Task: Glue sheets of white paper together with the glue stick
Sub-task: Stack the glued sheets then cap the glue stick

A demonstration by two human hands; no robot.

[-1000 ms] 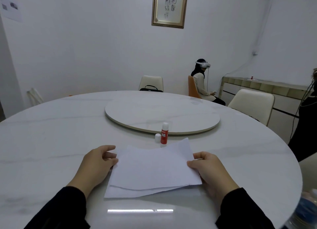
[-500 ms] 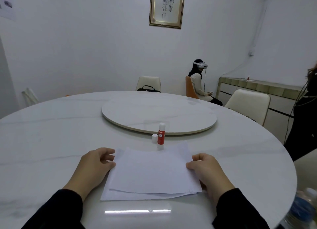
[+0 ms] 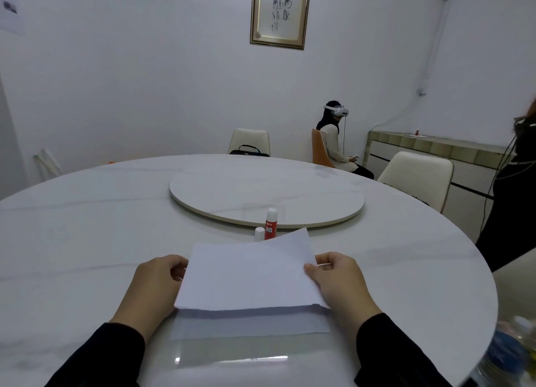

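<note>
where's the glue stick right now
In the head view the glue stick stands upright on the table, just beyond the paper's far edge, with its cap beside it, to its left.

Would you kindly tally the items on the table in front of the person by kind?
Sheets of white paper: 2, upper sheet, lower sheet
Glue stick: 1
Glue cap: 1
Turntable: 1
Total: 5
</note>
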